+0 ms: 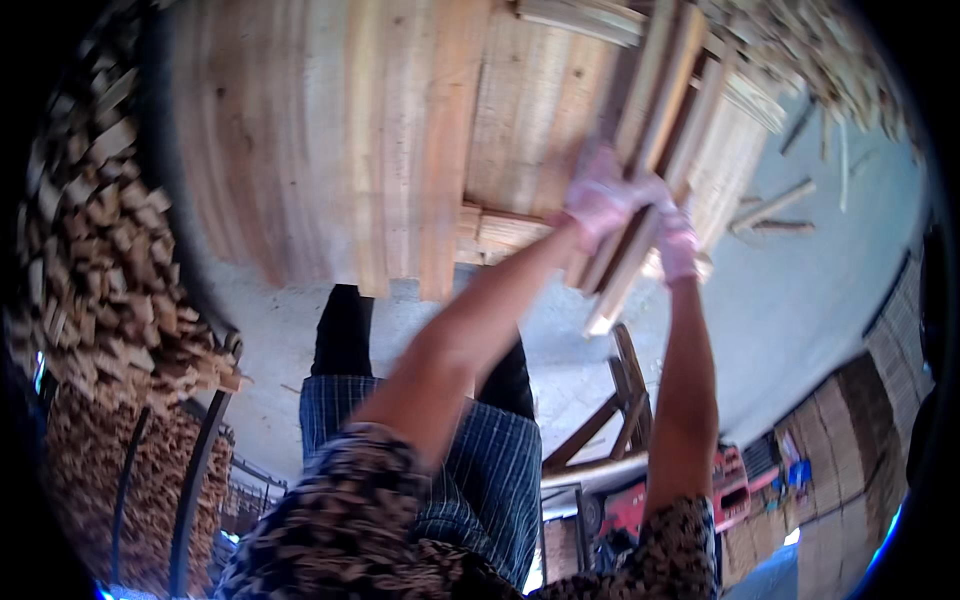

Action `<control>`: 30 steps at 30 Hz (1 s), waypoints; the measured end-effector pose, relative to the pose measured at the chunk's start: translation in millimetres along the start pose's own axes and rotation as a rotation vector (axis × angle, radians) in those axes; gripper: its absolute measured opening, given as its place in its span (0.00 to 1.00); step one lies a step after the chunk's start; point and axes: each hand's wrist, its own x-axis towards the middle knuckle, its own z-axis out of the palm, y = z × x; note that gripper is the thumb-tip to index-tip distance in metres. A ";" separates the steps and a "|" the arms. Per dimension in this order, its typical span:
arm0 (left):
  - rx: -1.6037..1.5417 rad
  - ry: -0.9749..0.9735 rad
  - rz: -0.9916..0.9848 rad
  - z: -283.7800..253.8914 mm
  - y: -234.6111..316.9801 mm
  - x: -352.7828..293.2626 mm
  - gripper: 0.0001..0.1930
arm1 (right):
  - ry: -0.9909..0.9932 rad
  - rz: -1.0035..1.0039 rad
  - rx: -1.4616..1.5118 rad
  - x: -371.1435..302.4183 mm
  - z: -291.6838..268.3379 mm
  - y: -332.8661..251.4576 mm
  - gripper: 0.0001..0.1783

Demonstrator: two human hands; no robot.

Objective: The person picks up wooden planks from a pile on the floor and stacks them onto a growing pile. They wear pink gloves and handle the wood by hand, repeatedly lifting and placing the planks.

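Several broad planks (340,140) laid side by side fill the upper left and centre of the frame as a stacked worktop, their near ends stopping in a ragged edge just above the grey concrete floor (800,300). A heap of short offcuts (110,260) banks up along the left rim, and more stacked timber (850,420) stands at the lower right. Between them the floor at centre right lies open, crossed only by a few loose sticks (770,208). A bundle of narrow slats (655,120) slants from the upper right down to centre, its lower ends hanging past the plank edge. The left hand (600,195) and right hand (678,240), both gloved, have their fingers wrapped closed around the bundle. The step looks like carrying or setting the slats onto the stack; the next move seems to call for keeping the lower ends clear of the plank ends and the wooden trestle (620,400) below.
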 end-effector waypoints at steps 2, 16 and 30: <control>0.275 0.233 -0.056 40.1 9.6 14.5 0.47 | -0.098 -0.202 0.121 -5.5 -19.8 49.3 0.30; 0.432 0.810 0.127 -149.9 30.7 -186.2 0.25 | 0.046 0.214 0.690 -57.9 -32.0 -122.8 0.32; 1.161 1.094 0.122 -272.0 -16.5 -142.1 0.36 | 0.055 0.248 0.084 -47.0 129.5 -273.7 0.49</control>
